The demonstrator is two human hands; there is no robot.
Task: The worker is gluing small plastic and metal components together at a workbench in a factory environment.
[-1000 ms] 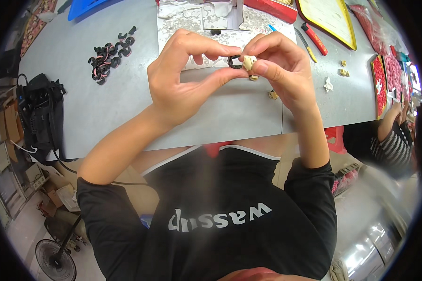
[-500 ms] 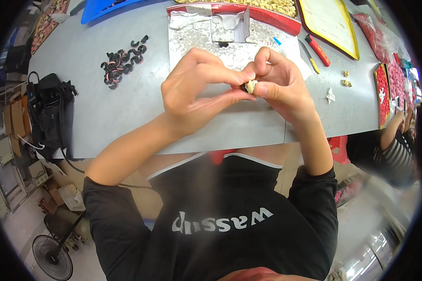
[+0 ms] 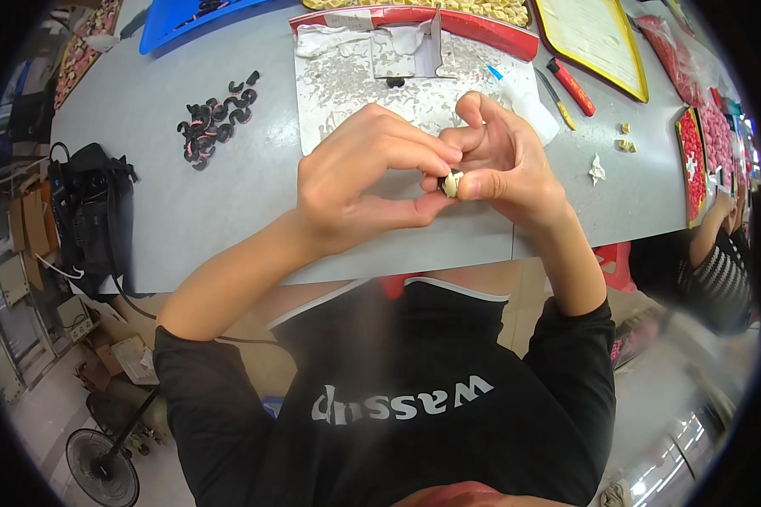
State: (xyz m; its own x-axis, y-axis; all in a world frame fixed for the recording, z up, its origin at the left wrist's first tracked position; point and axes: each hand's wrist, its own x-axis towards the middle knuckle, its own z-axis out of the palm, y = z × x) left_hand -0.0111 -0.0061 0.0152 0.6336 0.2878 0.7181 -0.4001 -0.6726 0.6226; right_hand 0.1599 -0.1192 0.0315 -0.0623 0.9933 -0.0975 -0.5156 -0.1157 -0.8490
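Observation:
My left hand (image 3: 370,176) and my right hand (image 3: 516,176) meet over the near part of the grey table. Between their fingertips is a small black-and-cream piece (image 3: 452,183), its cream side showing by my right thumb. The fingers cover most of its black side, so its full shape cannot be made out. Both hands are closed in a pinch on it, the right one with its other fingers curled loosely. Away to the left lies a loose pile of small curved black pieces (image 3: 216,118) with pink edges. One small black piece (image 3: 395,82) sits on the stained white paper (image 3: 334,106) beyond my hands.
A red-edged tray (image 3: 499,35) at the back holds many cream pieces. Right of the paper lie a slim knife (image 3: 558,103) and a red-handled tool (image 3: 572,87). A blue tray (image 3: 162,32), a yellow-rimmed tray (image 3: 592,42) and a black bag (image 3: 97,203) surround the workspace. Another person (image 3: 717,270) sits at right.
Both hands have come slightly nearer to me with the piece between them. The left fingers have shifted on it, now reaching over its top.

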